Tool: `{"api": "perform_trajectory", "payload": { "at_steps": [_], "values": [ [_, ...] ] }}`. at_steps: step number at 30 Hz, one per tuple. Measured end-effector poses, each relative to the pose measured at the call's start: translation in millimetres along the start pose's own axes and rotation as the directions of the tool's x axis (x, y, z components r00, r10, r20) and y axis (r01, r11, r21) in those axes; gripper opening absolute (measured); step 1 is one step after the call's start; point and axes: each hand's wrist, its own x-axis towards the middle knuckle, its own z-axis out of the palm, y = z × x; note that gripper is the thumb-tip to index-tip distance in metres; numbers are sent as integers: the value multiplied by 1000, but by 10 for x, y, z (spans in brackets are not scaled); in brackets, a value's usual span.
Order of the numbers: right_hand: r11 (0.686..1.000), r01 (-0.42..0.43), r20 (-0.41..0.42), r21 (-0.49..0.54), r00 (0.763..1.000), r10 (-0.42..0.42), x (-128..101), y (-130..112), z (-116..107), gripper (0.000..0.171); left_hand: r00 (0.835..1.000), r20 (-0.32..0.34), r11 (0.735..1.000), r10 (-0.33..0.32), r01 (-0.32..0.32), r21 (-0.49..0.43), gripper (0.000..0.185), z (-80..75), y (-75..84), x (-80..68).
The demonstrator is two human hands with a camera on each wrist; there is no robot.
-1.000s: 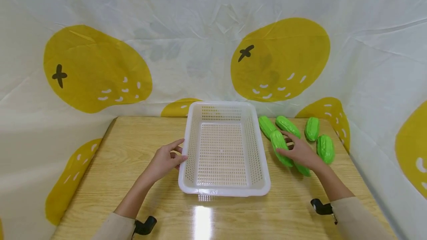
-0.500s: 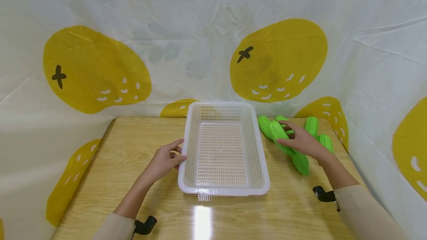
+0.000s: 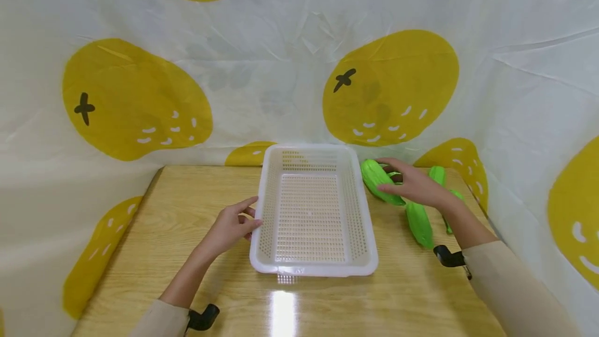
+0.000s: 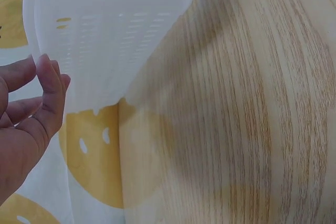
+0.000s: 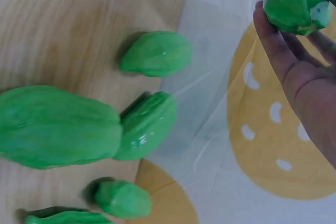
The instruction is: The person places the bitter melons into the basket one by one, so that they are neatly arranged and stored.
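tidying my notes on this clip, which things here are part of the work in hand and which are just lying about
In the work:
- right hand gripping a green gourd
- left hand touching the white basket
- other green gourds lying on the table

Lying about:
- lemon-print cloth behind and beside the table

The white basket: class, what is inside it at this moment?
Nothing shows inside the white basket; its holed floor is bare throughout. The left hand touches its outer left wall. The right hand holds a green gourd outside, beside its right rim.
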Motion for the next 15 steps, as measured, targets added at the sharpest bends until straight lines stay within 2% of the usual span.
{"api": "perform_trajectory", "payload": {
  "at_steps": [8,15],
  "values": [
    [999,43,108,-31,993,-39,254,-191,33,74,1000,6,1000,16,-16,25,67,1,-15,11],
    [997,66,217,-43,975,-55,469,-380,118,71,1000,12,1000,18,-18,18,67,-2,-10,14]
  ]
}}
